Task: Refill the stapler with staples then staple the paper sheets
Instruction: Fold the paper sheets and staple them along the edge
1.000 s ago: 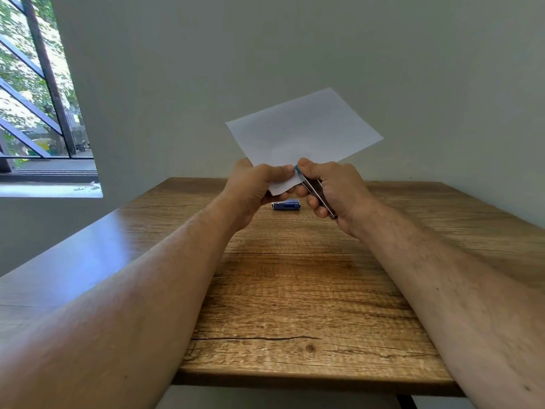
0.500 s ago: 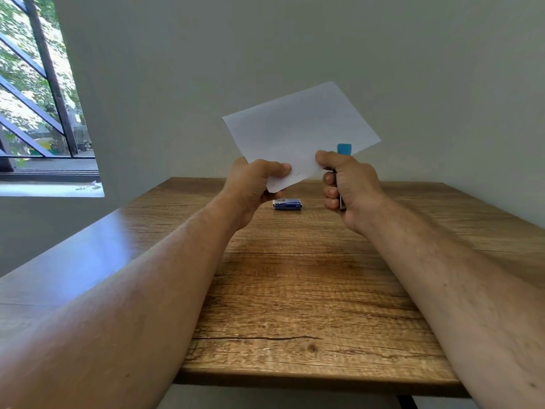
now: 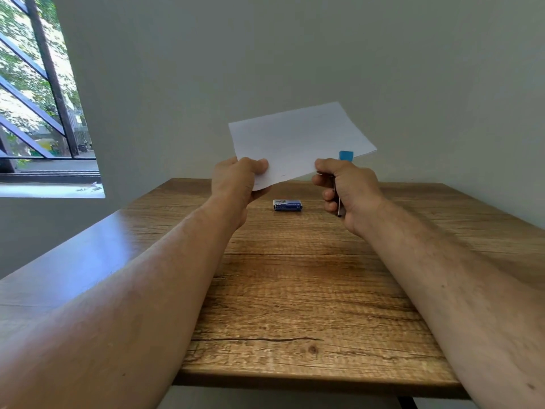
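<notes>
Your left hand point(image 3: 236, 180) pinches the paper sheets point(image 3: 298, 140) by their near corner above the table point(image 3: 295, 290); your right hand point(image 3: 345, 187) is fisted around the stapler point(image 3: 345, 155). 1 small mark near the edge suggests stapling is done; the staple box point(image 3: 288, 205) lies closed

Single head-worn wide-angle view, looking forward and slightly down along both forearms. Counter point(image 3: 295, 290) near, filling lower frame; far edge meeting wall point(image 3: 295, 54) ahead. Window point(image 3: 38, 93) at upper left. No second view.
</notes>
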